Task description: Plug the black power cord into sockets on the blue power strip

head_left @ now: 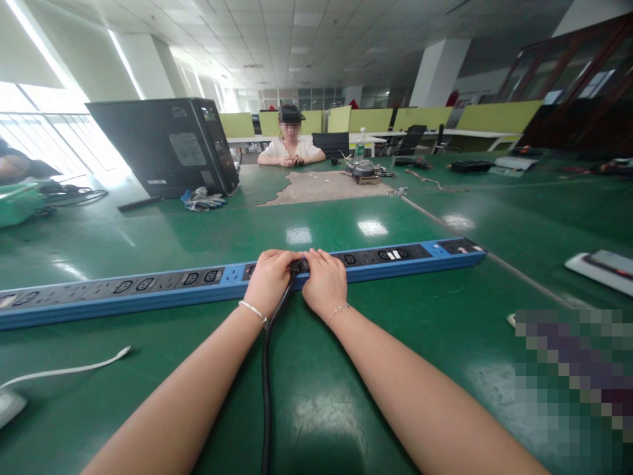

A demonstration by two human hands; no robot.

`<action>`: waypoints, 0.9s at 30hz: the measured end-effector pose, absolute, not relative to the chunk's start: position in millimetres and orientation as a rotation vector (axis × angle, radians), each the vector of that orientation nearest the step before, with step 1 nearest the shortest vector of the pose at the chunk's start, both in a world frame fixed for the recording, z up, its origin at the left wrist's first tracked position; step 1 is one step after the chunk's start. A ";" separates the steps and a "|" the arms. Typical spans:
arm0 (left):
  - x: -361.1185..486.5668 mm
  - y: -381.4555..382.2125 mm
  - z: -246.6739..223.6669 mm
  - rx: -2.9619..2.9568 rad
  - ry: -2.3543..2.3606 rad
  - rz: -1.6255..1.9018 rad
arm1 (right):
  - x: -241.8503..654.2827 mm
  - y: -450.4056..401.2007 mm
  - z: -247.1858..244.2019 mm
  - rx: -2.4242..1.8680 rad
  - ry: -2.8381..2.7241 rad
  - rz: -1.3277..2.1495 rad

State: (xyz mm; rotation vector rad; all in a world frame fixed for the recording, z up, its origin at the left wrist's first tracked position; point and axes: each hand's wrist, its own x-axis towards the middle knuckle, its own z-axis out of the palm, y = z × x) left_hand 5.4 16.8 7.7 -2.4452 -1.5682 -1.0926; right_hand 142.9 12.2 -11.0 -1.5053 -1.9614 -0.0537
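Observation:
A long blue power strip (415,262) with black socket panels lies across the green table in front of me. My left hand (270,280) and my right hand (325,282) meet over its middle. Between them is the black plug (299,266) of a power cord (267,382), mostly covered by my fingers. Both hands are closed round the plug from either side, thumbs and fingertips together. The plug is at the strip's socket face; how deep it sits is hidden. The cord runs down from my hands toward the near table edge.
A black computer case (173,145) stands at the back left, with work gloves (202,199) beside it. Across the table sits a person (291,148). A white cable (69,371) lies at left, a white device (603,270) at right. A bottle (361,142) stands farther back.

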 end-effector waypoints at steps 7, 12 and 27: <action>-1.1 11.7 14.2 -2.304 -1.710 -0.912 | 143.7 11.4 -10.6 -1.435 -1.955 -0.030; -4.7 10.4 13.5 -2.451 -1.659 -0.871 | 141.7 7.4 -5.5 -1.171 -1.991 -0.019; -27.9 8.9 19.7 -2.444 -1.736 -0.433 | 137.4 7.3 0.8 -1.077 -2.143 -0.110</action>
